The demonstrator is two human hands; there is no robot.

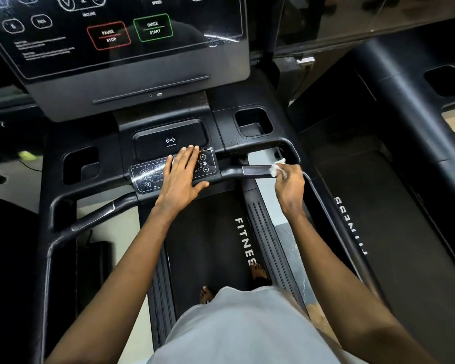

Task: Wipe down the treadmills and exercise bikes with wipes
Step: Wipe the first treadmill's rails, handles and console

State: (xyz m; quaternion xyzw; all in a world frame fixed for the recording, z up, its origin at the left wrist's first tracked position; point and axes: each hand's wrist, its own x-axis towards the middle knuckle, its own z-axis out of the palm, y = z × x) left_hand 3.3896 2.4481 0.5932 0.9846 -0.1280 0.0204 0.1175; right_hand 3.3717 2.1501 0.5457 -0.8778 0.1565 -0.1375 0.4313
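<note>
here, nearest the camera: grey shirt (pixel 247 332), and below it two bare feet (pixel 206 295) on the belt (pixel 208 232) of the treadmill (pixel 47 232). one foot is ahead of the other. white lettering "fitnes" runs along the belt; its last letter is hidden by the forward foot.

both forearms reach forward over the belt. left hand (pixel 180 177): palm down, flat on the keypad (pixel 147 177) at the middle of the front bar. four fingers are straight and pressed together, the thumb spread out to the side over the keypad's near edge. the keypad surface shows pale speckles and smears.

right hand (pixel 289 183): fingers curled, thumb and fingertips pinching a small crumpled white wipe (pixel 277 166). the wipe sits against the right end of the silver grip (pixel 255 170) on the right handlebar. whether it presses firmly cannot be told.

just beyond the keypad: a dark recessed tray (pixel 171 135) with a wireless symbol. a cup holder (pixel 252 122) sits to its right, another (pixel 80 164) to its left, both dark inside.

further up: the console (pixel 132 61), glossy, with glare streaks. a red-outlined "pause stop" button (pixel 108 36) sits beside a green-outlined "quick start" button (pixel 153 27). the upper controls are cut off by the frame edge.

far right: a second treadmill (pixel 378 206), parallel, with lettering on its belt.
</note>
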